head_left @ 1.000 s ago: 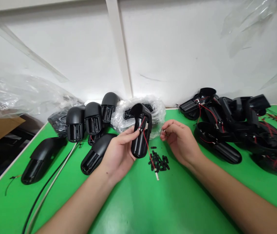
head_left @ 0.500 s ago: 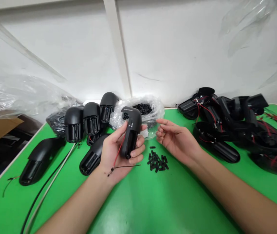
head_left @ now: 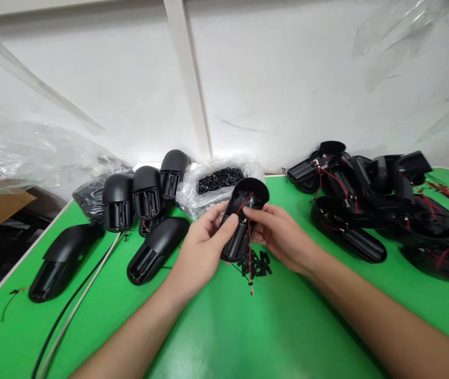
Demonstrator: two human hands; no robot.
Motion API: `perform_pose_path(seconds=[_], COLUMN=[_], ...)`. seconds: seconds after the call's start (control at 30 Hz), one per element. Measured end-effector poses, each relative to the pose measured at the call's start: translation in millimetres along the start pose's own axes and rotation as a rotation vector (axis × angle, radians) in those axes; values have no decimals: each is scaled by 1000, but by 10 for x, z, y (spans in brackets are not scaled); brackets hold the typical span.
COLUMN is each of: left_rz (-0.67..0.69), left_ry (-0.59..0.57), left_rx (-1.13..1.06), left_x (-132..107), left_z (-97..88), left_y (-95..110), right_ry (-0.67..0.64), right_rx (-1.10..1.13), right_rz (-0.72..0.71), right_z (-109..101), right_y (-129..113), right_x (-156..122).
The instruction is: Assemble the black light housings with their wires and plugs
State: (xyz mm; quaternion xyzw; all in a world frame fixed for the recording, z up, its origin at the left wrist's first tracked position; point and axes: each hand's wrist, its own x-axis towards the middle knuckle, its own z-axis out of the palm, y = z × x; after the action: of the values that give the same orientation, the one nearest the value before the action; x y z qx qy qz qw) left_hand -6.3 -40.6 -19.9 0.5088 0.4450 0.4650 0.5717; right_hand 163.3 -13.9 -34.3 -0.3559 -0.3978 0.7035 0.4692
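Note:
A black plastic housing (head_left: 235,243) with red and black wires is held between both hands, its hollow inner side facing me. My left hand (head_left: 204,245) closes around its left edge, thumb lying on the inner face. On the other edge, my right hand (head_left: 277,231) grips it, thumb inside near the red wire (head_left: 250,247). The wire hangs down to a small connector (head_left: 251,286). Just beneath the housing, a pile of small black plastic pieces (head_left: 263,263) lies on the green table (head_left: 208,326), partly covered by it.
Several similar black housings (head_left: 159,247) with battery slots stand and lie at the left. More housings (head_left: 350,242) with red wires are heaped at the right. Behind my hands is a clear plastic bag (head_left: 192,197) of small black parts. Two cables (head_left: 78,300) cross the left side.
The housing has been turned over, from its outer face to its hollow inner side, and moved right. My right hand has come in from beside it and now grips its right edge.

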Motion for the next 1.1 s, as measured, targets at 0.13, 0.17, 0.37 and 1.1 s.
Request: perform_pose_path(seconds=[0.13, 0.17, 0.37, 1.1], left_rz=[221, 320, 87, -30], left_ry=[169, 277, 273, 172], left_rx=[425, 626, 1645, -310], left_x=[-32, -45, -130, 229], left_z=[-180, -260, -623, -539], left_y=[149, 207, 440, 380], right_ry=[174, 237, 508, 667], right_rx=[92, 93, -185, -1260], right_rz=[8, -22, -128, -95], right_z=[-23, -32, -171, -367], right_y=[-27, -44, -124, -268], right_x=[39, 52, 120, 69])
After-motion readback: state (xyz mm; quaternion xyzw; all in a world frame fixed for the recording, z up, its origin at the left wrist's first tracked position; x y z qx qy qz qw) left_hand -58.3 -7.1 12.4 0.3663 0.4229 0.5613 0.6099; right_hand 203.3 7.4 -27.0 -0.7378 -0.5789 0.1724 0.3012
